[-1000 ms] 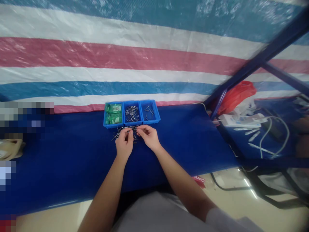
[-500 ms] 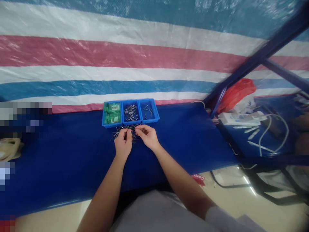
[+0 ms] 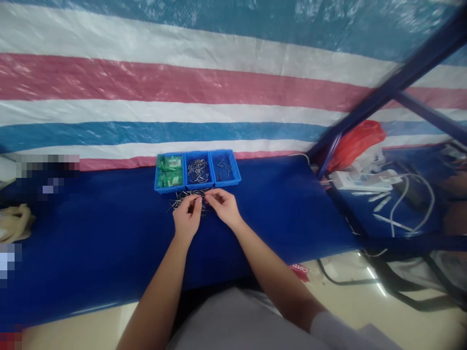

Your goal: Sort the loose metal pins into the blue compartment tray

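Both my hands meet over a pile of thin dark metal pins on the blue table. My left hand is closed in a pinch, thumb against fingers. Close beside it, my right hand pinches too, its fingertips almost touching the left ones. A thin metal pin seems to lie between the fingertips, mostly hidden. Just behind the pile stand three joined blue bins: the left bin with green packets, the middle bin full of short metal pieces, the right bin with several thin pieces.
A striped plastic sheet hangs behind the blue table. Dark blue metal frame bars slope at the right, near a red bag, a white power strip and cables. A tan object lies far left.
The left fingertips have shifted slightly toward the right hand, narrowing the gap between them. The bins and pile look the same.
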`<state>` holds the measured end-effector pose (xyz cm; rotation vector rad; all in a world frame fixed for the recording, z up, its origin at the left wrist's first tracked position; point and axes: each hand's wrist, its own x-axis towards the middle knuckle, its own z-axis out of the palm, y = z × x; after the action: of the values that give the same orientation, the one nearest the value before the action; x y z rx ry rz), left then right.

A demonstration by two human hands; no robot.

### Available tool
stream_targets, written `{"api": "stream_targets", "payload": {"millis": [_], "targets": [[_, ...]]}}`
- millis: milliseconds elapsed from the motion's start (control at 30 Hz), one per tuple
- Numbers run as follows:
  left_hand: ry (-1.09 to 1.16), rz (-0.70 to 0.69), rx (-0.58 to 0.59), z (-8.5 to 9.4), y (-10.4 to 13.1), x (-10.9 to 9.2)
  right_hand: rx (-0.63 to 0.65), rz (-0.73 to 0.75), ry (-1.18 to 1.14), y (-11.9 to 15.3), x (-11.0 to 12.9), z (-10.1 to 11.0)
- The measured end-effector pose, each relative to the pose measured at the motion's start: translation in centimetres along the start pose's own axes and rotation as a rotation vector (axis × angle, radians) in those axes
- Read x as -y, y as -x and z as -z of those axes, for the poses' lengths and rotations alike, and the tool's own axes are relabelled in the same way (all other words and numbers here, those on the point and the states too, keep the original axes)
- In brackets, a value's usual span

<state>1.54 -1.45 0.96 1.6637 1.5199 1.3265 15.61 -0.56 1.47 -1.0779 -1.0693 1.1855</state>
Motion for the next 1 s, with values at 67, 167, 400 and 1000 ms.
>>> {"api": "stream_targets", "payload": {"millis": [67, 167, 400, 1000], "targets": [[-0.003, -0.022, 0.008, 0.02, 0.02, -0.01, -0.001, 0.004, -0.001, -0.03, -0.01, 0.05], [-0.006, -0.047, 0.02, 0.04, 0.03, -0.05, -0.004, 0.006, 0.015, -0.01, 0.02, 0.09], [-0.026, -0.066, 0.037, 0.14, -0.05, -0.18, 0.007, -0.005, 0.006, 0.04, 0.03, 0.06], [-0.043, -0.064, 0.031, 0.05, -0.08, -0.19, 0.001, 0.078, 0.12, 0.28, 0.16, -0.15]]}}
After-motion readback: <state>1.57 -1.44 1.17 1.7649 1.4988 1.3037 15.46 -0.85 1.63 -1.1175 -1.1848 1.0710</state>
